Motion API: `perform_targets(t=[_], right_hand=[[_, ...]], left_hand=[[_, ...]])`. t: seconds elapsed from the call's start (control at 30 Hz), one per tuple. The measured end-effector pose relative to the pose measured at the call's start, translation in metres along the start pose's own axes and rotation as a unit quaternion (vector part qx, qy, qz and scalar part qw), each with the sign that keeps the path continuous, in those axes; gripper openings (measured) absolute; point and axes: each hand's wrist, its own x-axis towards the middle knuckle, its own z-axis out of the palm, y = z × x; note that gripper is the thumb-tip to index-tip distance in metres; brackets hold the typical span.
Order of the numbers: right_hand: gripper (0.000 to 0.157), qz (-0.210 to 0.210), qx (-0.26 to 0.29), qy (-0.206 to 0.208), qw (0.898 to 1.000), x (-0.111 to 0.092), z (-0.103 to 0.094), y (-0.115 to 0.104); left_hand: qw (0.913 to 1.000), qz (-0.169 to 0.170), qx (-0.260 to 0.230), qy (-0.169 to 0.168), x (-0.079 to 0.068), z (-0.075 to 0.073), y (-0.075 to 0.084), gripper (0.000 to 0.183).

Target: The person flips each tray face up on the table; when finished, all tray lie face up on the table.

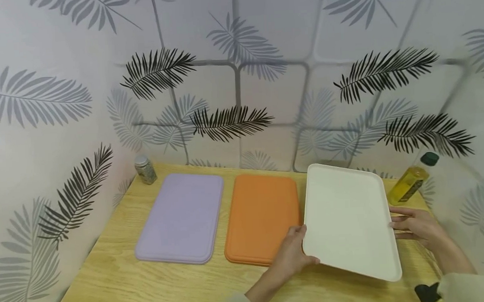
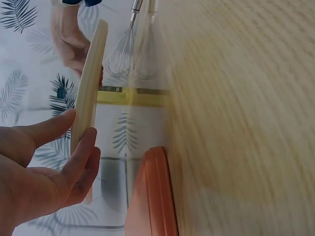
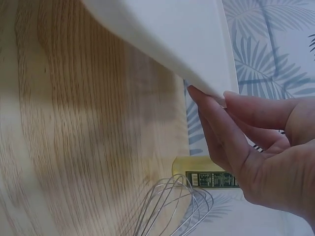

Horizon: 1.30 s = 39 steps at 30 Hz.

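A cream rectangular tray (image 1: 348, 218) with a thin raised rim is held off the wooden table, tilted. My left hand (image 1: 290, 253) pinches its near left corner, thumb on one face and fingers on the other, as the left wrist view shows on the tray edge (image 2: 87, 93). On the opposite long side, my right hand (image 1: 420, 228) pinches the rim between thumb and fingertips, seen close up in the right wrist view (image 3: 266, 137). Just left of the cream tray, an orange rectangular tray (image 1: 261, 214) lies flat, partly behind my left hand.
A lavender tray (image 1: 181, 218) lies flat on the table (image 1: 150, 288), left of the orange one. A small spice jar (image 1: 146, 169) stands in the back left corner. By my right hand are a yellow oil bottle (image 1: 409, 184) and a wire whisk (image 2: 132, 22). A patterned wall (image 1: 263, 90) bounds the back.
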Motion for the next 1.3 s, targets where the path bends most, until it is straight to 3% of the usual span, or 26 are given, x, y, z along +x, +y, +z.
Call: perform_targets(t=[0.53, 0.87, 1.07, 1.3], right_hand=[[0.06, 0.0, -0.057, 0.021, 0.998, 0.005, -0.007, 0.0], [0.056, 0.031, -0.089, 0.05, 0.994, 0.016, -0.009, 0.011], [0.055, 0.038, -0.088, 0.059, 0.994, 0.021, -0.011, 0.018], [0.051, 0.022, -0.059, 0.033, 0.997, 0.024, -0.012, 0.024]], left_hand=[[0.9987, -0.042, 0.025, 0.016, 0.006, 0.03, 0.009, 0.091], [0.9973, -0.062, 0.041, -0.004, 0.008, 0.039, 0.016, 0.093], [0.9961, -0.066, 0.059, -0.005, 0.013, 0.046, 0.014, 0.093], [0.9937, -0.058, 0.096, -0.002, 0.016, 0.049, 0.015, 0.089]])
